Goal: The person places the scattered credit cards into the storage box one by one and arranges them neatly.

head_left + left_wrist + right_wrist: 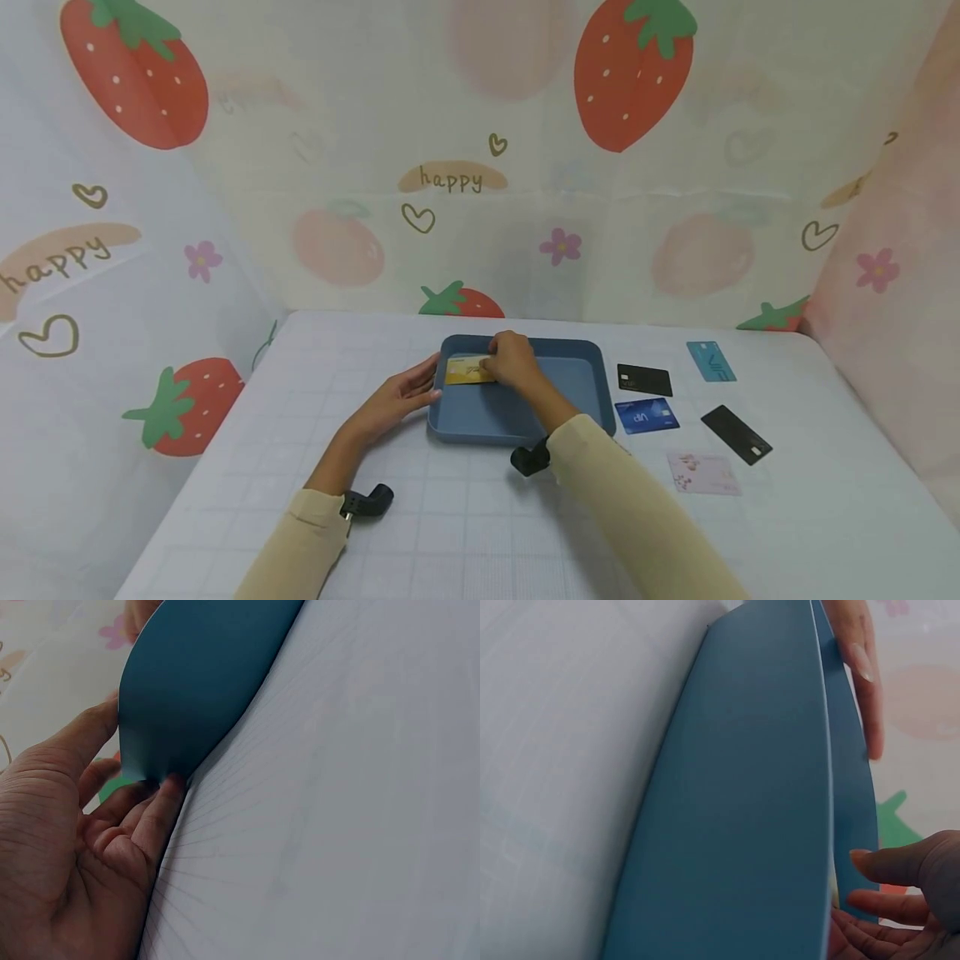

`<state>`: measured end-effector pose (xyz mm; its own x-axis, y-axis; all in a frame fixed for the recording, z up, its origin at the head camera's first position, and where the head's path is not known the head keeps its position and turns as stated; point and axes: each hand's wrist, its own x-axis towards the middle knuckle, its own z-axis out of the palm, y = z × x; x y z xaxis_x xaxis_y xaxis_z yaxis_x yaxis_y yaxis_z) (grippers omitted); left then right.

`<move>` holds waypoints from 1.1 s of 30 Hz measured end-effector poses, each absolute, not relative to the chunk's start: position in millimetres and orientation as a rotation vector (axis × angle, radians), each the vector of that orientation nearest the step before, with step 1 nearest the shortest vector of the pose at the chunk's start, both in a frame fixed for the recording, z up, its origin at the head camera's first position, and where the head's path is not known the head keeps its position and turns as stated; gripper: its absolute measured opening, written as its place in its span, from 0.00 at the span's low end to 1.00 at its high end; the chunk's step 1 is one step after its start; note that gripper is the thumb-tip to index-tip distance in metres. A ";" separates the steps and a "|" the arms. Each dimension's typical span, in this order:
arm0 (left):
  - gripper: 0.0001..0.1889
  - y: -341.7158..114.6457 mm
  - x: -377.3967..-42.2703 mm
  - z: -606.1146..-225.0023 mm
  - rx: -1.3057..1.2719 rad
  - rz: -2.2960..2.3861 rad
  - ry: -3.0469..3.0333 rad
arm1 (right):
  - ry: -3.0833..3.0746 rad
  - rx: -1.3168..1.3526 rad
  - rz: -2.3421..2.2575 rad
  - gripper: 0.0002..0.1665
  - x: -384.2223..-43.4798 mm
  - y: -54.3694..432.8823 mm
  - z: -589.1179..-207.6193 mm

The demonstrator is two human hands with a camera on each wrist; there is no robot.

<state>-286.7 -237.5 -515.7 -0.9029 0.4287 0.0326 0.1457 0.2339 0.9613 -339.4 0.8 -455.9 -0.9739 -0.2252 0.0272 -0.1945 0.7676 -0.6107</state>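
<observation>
A blue tray (pixel 570 392) lies on the table, and my left hand (pixel 396 398) rests against its left side. The fingers (pixel 161 814) of that hand touch the outer wall low down, with the thumb up by the rim. A gold card (pixel 463 370) lies at the back left inside the tray. Over its right end is my right hand (pixel 513 360), fingers bent, pinching the card there. In the right wrist view the tray's front wall (pixel 735 780) hides most of the card and the lower fingertips of the right hand (pixel 907 892).
Right of the tray lie several cards: a black card (pixel 645 381), a blue VIP card (pixel 647 416), a teal VIP card (pixel 711 362), another black card (pixel 737 435) and a pale pink card (pixel 703 474). A strawberry-printed cloth (pixel 540 192) hangs behind and around the table.
</observation>
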 end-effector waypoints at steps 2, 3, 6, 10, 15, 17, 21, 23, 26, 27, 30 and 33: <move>0.40 -237.6 -286.7 -515.8 0.537 1.726 2.268 | 2.907 -0.335 -0.986 0.19 -339.3 0.0 -456.1; 0.40 -237.6 -286.7 -516.0 0.536 1.727 2.267 | 2.908 -0.330 -0.980 0.20 -339.2 -0.3 -456.1; 0.40 -238.0 -287.2 -516.6 0.531 1.722 2.271 | 2.910 -0.320 -0.963 0.20 -339.0 -1.6 -456.3; 0.40 -238.2 -287.0 -517.3 0.533 1.719 2.270 | 2.910 -0.310 -0.949 0.20 -338.0 -2.1 -456.7; 0.40 -238.0 -286.4 -516.5 0.526 1.720 2.276 | 2.907 -0.327 -0.930 0.21 -337.9 -3.4 -456.0; 0.40 -238.0 -286.1 -516.0 0.522 1.720 2.278 | 2.907 -0.333 -0.925 0.21 -338.1 -4.0 -455.6; 0.39 -237.4 -286.2 -515.1 0.514 1.720 2.276 | 2.916 -0.331 -0.911 0.20 -338.0 -4.0 -455.6; 0.39 -237.1 -286.5 -515.0 0.511 1.718 2.277 | 2.917 -0.328 -0.908 0.20 -337.9 -4.3 -455.4; 0.38 -236.8 -287.0 -515.2 0.517 1.718 2.278 | 2.916 -0.324 -0.905 0.19 -337.7 -5.1 -454.9; 0.38 -236.8 -287.1 -515.3 0.522 1.719 2.278 | 2.915 -0.324 -0.903 0.18 -337.5 -5.3 -454.8; 0.39 -236.8 -286.9 -514.9 0.535 1.726 2.271 | 2.919 -0.328 -0.894 0.15 -337.0 -5.6 -454.4; 0.40 -236.9 -285.8 -513.6 0.543 1.729 2.267 | 2.919 -0.348 -0.900 0.16 -337.7 -4.7 -455.0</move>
